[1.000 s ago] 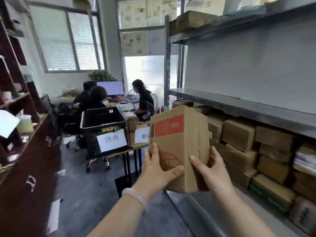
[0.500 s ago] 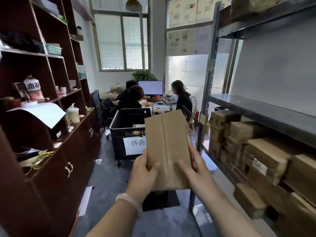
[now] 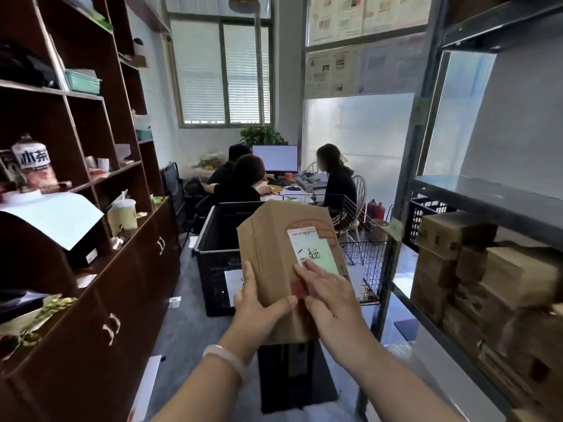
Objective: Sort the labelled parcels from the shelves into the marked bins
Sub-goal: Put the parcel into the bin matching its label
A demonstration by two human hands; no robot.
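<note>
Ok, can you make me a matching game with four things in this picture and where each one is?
Things:
1. parcel
2. black crate
3. bracelet
4. plant

Places:
A. below the window, behind the monitor
B. gripped by the left hand, with the right hand touching its label
C. round the left wrist
D. just behind the parcel, left of the wire basket

Pairs: 1-B, 2-D, 3-C, 4-A
</note>
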